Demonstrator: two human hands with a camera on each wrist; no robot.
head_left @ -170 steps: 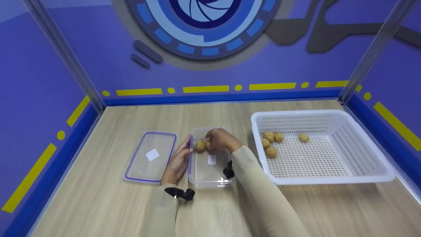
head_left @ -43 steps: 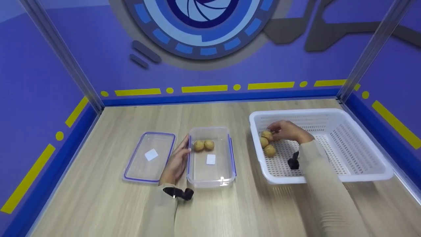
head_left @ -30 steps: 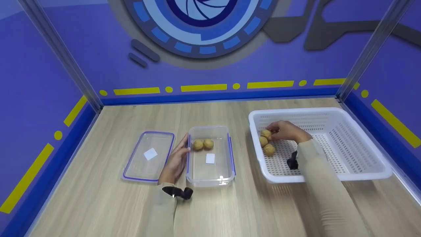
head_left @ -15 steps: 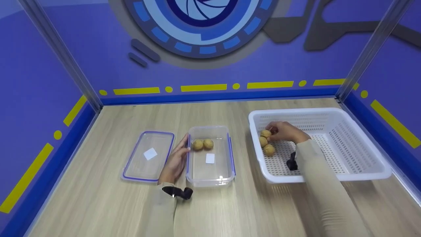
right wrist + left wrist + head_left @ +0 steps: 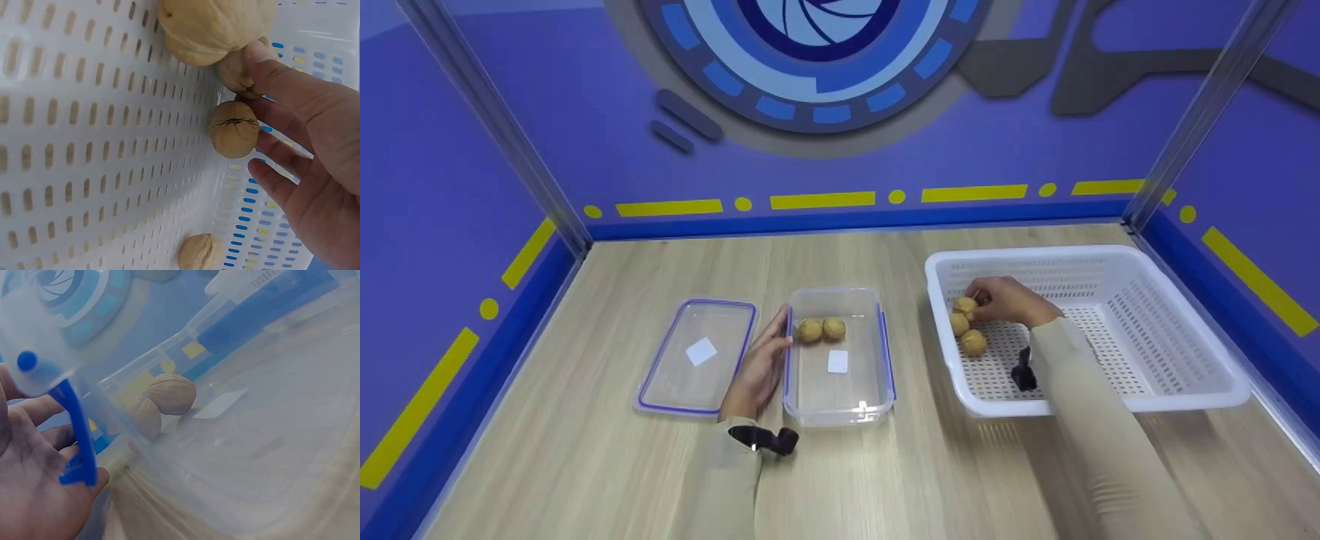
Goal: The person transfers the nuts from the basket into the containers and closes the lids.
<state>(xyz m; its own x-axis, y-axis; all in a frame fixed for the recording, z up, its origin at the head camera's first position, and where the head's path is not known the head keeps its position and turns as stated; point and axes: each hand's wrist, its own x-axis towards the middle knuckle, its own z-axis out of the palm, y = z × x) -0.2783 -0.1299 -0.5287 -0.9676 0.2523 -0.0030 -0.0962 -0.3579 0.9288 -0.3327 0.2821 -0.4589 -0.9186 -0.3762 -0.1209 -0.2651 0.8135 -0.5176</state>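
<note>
My left hand (image 5: 757, 371) rests with relaxed fingers against the left side of a clear plastic food container (image 5: 840, 416). In the left wrist view, a latch flap with a blue seal (image 5: 79, 433) hangs before its palm. Two walnuts (image 5: 834, 328) sit side by side in the container. My right hand (image 5: 1009, 300) reaches into the left part of a white perforated basket (image 5: 1110, 406). Its thumb and forefinger pinch a walnut (image 5: 239, 73); another walnut (image 5: 233, 130) lies right at the fingertips. A large-looking walnut (image 5: 216, 25) is nearest that camera, and one walnut (image 5: 199, 253) lies apart.
A clear lid (image 5: 697, 382) with a purple-blue seal and white label lies flat, left of the container. Wood-grain tabletop (image 5: 915, 465) shows between container and basket. Blue-purple panels (image 5: 840, 169) enclose the back and sides.
Since the oldest frame, my right hand has left the container and moved right into the basket, leaving two walnuts in the container. Over the last second both hands stay nearly still.
</note>
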